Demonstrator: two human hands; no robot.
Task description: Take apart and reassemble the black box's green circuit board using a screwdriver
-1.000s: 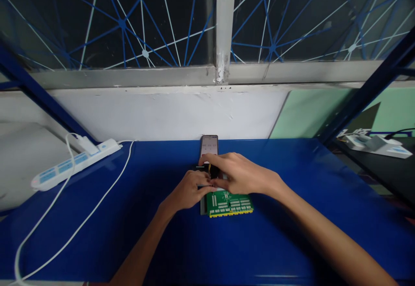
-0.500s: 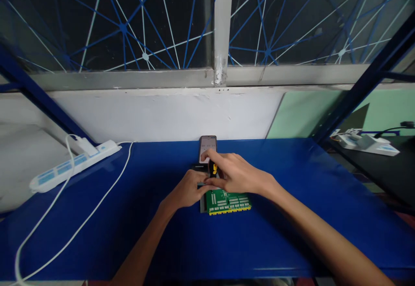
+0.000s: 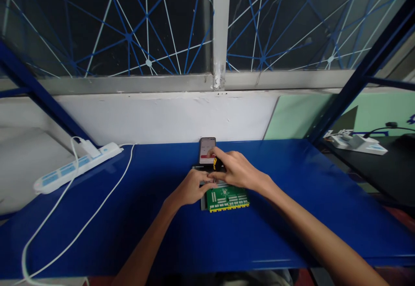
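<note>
My right hand (image 3: 238,170) is closed round a screwdriver (image 3: 215,163) with a black and yellow handle, held roughly upright over the far left part of a green circuit board (image 3: 231,194). The board lies flat, with a yellow connector strip along its near edge. My left hand (image 3: 192,188) is at the board's left side, thumb and fingers pinched close to the right fingertips. Whatever it pinches is hidden, and so is the screwdriver's tip. A grey piece (image 3: 203,204) shows under the board's left edge.
A phone (image 3: 207,144) with a lit screen stands behind my hands against the wall. To the left lies a white power strip (image 3: 78,167) with a cable (image 3: 94,223) looping over the blue table (image 3: 292,234). Blue frame posts (image 3: 339,91) rise at both sides.
The screwdriver handle has turned or tilted slightly, and my right fingers have shifted a little round it. My left hand stays at nearly the same spot. The view has moved slightly.
</note>
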